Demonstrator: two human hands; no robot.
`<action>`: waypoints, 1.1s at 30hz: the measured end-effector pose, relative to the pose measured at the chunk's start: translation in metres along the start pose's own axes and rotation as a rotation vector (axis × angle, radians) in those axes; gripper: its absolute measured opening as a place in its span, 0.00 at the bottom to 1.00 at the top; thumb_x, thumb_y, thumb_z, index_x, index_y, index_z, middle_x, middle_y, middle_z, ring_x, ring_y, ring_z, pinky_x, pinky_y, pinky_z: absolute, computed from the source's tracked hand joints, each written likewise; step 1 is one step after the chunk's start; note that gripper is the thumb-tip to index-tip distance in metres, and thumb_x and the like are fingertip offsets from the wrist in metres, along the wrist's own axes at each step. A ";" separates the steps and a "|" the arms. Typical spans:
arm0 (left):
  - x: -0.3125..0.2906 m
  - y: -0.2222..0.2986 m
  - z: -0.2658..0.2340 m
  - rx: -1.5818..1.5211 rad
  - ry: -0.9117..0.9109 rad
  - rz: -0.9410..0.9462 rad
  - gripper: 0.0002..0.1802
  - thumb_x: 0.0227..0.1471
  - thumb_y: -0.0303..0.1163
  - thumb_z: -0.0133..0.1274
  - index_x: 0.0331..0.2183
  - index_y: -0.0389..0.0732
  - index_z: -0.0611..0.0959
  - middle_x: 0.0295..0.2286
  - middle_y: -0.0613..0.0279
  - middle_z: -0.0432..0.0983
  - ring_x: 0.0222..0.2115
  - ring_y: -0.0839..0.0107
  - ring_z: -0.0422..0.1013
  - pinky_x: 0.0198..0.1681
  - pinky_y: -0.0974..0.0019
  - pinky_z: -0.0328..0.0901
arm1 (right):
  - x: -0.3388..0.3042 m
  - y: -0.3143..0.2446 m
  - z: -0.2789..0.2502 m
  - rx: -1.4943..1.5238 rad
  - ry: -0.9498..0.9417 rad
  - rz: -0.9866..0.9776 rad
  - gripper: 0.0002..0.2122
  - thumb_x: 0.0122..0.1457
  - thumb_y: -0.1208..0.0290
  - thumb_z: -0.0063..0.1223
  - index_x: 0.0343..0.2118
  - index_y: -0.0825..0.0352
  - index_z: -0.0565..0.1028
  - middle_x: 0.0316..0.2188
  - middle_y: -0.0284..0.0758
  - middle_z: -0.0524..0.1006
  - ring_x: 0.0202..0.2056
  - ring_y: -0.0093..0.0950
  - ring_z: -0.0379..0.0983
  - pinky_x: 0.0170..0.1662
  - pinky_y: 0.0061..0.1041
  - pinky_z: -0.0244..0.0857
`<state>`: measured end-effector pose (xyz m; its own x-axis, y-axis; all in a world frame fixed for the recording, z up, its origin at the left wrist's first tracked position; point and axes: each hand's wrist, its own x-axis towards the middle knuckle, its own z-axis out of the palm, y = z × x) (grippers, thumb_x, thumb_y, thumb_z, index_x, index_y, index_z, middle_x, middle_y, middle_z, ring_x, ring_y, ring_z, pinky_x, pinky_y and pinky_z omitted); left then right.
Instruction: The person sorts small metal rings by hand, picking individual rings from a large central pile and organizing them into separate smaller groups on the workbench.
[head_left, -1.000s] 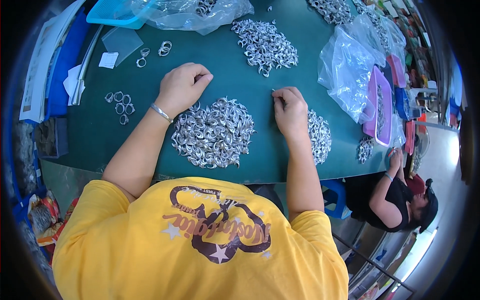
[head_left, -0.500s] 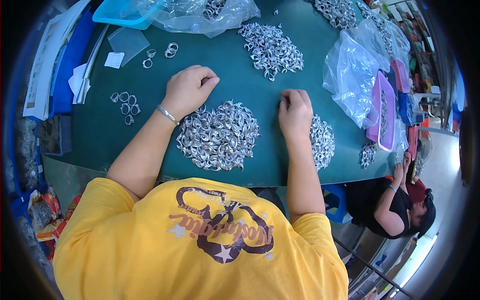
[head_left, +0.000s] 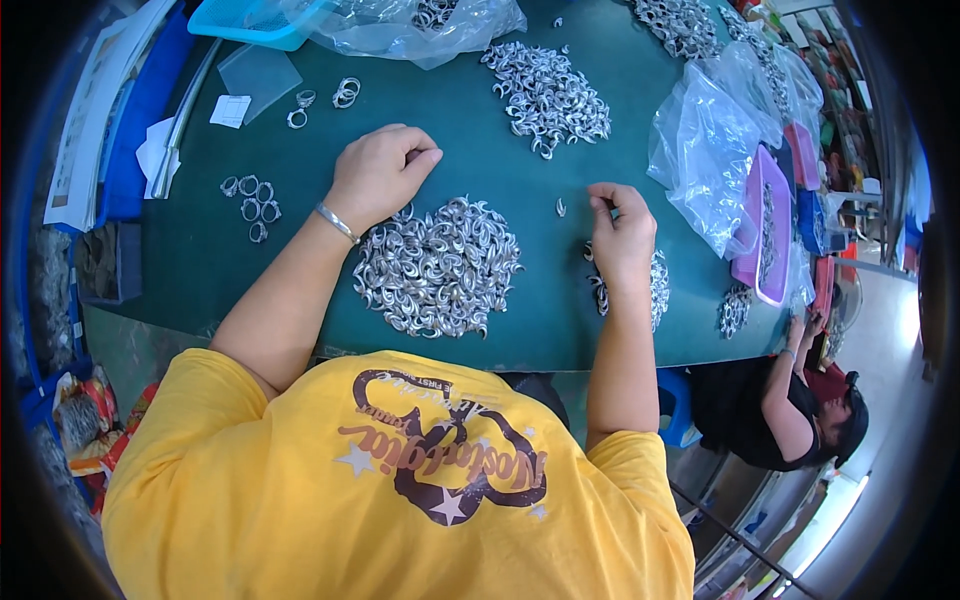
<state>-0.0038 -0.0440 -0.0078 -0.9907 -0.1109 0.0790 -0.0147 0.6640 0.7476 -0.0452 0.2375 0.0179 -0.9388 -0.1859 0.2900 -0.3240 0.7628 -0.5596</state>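
Note:
On the green table, a large heap of small curved silver metal pieces (head_left: 437,270) lies in front of me. My left hand (head_left: 382,178) rests at its far edge, thumb and fingers closed together; whatever they hold, if anything, is hidden. My right hand (head_left: 624,238) hovers over a smaller heap of similar pieces (head_left: 660,285), partly covering it. Its thumb and fingers are slightly apart with nothing visible between them. Just left of those fingertips, a single curved metal piece (head_left: 560,207) lies alone on the table.
Another heap of pieces (head_left: 550,95) lies farther back. Several rings (head_left: 252,207) sit at the left. A clear plastic bag (head_left: 700,160) and a purple tray (head_left: 768,225) are on the right, near a co-worker (head_left: 790,410). A turquoise basket (head_left: 255,25) stands at the far left.
My right hand has moved right, over the smaller heap, and its fingers have parted. A single curved piece now shows on the table where that hand was. My left hand has barely moved.

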 end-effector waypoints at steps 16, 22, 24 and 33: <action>0.000 0.002 0.000 0.012 0.009 -0.001 0.08 0.49 0.39 0.55 0.27 0.46 0.84 0.26 0.63 0.76 0.28 0.61 0.74 0.31 0.60 0.68 | 0.039 -0.052 0.047 0.038 -0.120 -0.491 0.09 0.49 0.84 0.52 0.33 0.68 0.79 0.37 0.40 0.76 0.39 0.40 0.72 0.43 0.33 0.67; -0.001 0.000 -0.001 -0.019 0.021 -0.002 0.08 0.49 0.38 0.55 0.27 0.45 0.83 0.26 0.62 0.76 0.28 0.61 0.74 0.32 0.60 0.68 | 0.045 -0.023 0.046 0.062 -0.337 -0.428 0.14 0.47 0.87 0.48 0.36 0.67 0.79 0.41 0.39 0.76 0.44 0.41 0.69 0.49 0.34 0.65; 0.000 0.003 0.001 -0.003 0.000 0.001 0.08 0.50 0.35 0.55 0.28 0.42 0.83 0.27 0.61 0.76 0.28 0.62 0.74 0.31 0.63 0.67 | 0.036 -0.012 0.030 0.086 -0.278 -0.305 0.15 0.47 0.88 0.47 0.36 0.67 0.79 0.40 0.39 0.76 0.43 0.41 0.70 0.49 0.33 0.65; -0.001 0.001 0.000 -0.013 0.000 0.007 0.08 0.51 0.35 0.55 0.28 0.42 0.83 0.26 0.61 0.76 0.27 0.62 0.74 0.30 0.64 0.66 | 0.009 -0.001 -0.007 0.048 -0.102 0.003 0.07 0.51 0.83 0.53 0.34 0.70 0.78 0.33 0.42 0.76 0.34 0.39 0.75 0.38 0.30 0.69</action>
<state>-0.0032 -0.0432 -0.0073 -0.9907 -0.1064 0.0842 -0.0062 0.6552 0.7554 -0.0521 0.2393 0.0262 -0.9459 -0.2477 0.2097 -0.3245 0.7334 -0.5974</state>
